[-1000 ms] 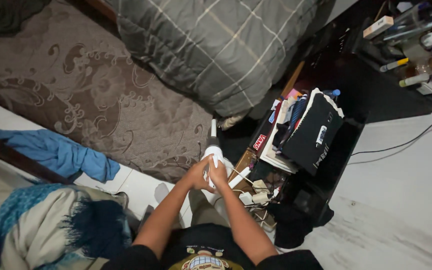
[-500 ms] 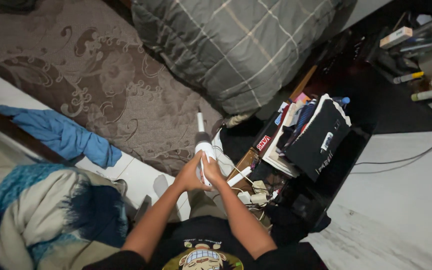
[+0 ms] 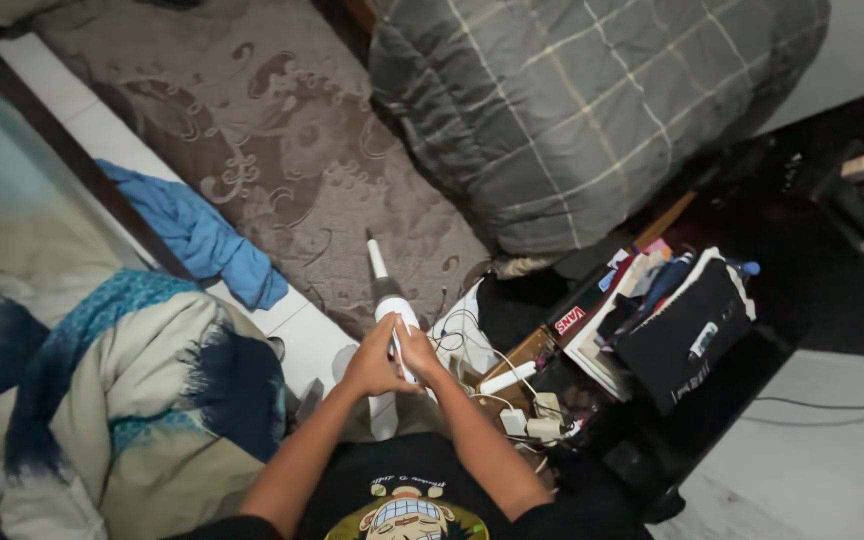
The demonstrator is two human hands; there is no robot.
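Both hands meet in front of the person's chest, clamped together around a white handheld vacuum (image 3: 388,300). The left hand (image 3: 372,362) wraps the handle from the left side, and the right hand (image 3: 418,352) presses against it from the right, fingers folded over the same grip, so the two hands touch each other. The vacuum's slim nozzle points up and away from the hands, its tip over the brown patterned bedspread (image 3: 282,120) (the swirling pattern runs all across it).

Beyond the nozzle and to the right of the hands lies a grey checked duvet (image 3: 592,110), bunched in a large heap on the bed. To the left of the hands a blue cloth (image 3: 202,235) is draped over the white edge of the bed frame, and nearer the person, on the left, sits a cream and teal blanket (image 3: 102,400) with a dark fringe.

Just right of the hands a tangle of white cables (image 3: 472,345) and plugs spills down toward a white power strip (image 3: 532,425). Farther right stands a dark box (image 3: 692,330) crammed with books, papers and a black bag. The pale floor (image 3: 812,470) shows at the lower right, with a thin dark cable across it.
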